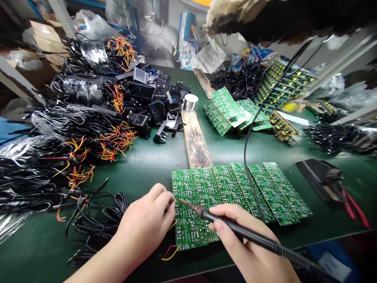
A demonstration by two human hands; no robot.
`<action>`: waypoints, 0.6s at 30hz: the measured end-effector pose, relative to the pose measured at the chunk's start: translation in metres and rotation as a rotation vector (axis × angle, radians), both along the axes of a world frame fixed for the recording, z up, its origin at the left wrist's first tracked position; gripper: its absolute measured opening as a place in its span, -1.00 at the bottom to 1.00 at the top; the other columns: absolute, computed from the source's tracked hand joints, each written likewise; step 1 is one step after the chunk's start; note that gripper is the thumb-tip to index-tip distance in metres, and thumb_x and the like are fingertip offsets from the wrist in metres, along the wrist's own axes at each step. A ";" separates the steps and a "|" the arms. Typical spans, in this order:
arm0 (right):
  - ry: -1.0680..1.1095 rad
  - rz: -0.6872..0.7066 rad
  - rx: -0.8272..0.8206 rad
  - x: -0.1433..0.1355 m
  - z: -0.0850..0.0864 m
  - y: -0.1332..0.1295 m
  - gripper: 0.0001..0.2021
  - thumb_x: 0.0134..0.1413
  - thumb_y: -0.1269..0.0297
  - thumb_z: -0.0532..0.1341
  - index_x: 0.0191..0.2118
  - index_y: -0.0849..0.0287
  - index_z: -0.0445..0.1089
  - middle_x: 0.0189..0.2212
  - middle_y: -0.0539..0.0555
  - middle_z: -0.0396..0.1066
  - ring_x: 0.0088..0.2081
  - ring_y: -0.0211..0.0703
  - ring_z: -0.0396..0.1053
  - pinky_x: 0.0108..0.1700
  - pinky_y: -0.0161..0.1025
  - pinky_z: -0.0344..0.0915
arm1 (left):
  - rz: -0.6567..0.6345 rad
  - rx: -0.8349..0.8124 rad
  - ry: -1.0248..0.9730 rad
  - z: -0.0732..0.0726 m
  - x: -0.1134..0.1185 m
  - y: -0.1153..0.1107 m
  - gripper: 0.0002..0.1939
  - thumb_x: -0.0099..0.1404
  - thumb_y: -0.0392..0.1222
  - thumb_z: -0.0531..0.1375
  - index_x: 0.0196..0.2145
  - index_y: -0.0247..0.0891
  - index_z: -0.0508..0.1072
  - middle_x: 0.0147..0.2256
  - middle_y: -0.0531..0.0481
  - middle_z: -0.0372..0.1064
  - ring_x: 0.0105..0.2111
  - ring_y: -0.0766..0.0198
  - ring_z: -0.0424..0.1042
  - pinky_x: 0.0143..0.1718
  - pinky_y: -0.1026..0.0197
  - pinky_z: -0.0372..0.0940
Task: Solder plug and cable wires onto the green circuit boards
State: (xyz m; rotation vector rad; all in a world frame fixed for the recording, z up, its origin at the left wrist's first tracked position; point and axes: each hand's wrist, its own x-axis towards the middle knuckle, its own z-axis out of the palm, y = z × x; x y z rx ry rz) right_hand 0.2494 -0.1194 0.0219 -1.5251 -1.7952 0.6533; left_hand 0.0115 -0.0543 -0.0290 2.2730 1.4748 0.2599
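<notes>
Green desk [147, 161] lies bare just beyond the row of circuit boards [224, 184], offering room to move; the cable bundle [97, 224] crowds the left side, and a black cord [245, 155] crosses over the boards.

The left hand [149, 218] seems to pinch a mostly hidden wire [176, 200] at their left edge; the right hand's [250, 257] fingers grip a soldering iron [256, 234]. Best hold the wire steady and keep the tip off neighbouring joints.
</notes>
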 end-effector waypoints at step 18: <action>-0.029 -0.171 0.064 0.002 0.000 -0.025 -0.83 0.51 0.16 0.19 0.08 -0.12 0.48 -0.22 -0.07 0.63 -0.28 -0.25 0.63 -0.23 -0.42 0.59 | 0.002 -0.002 0.001 0.002 0.002 0.000 -0.76 0.58 -0.15 0.01 -0.17 -0.15 0.46 -0.13 0.01 0.38 -0.30 0.22 0.48 -0.31 0.14 0.26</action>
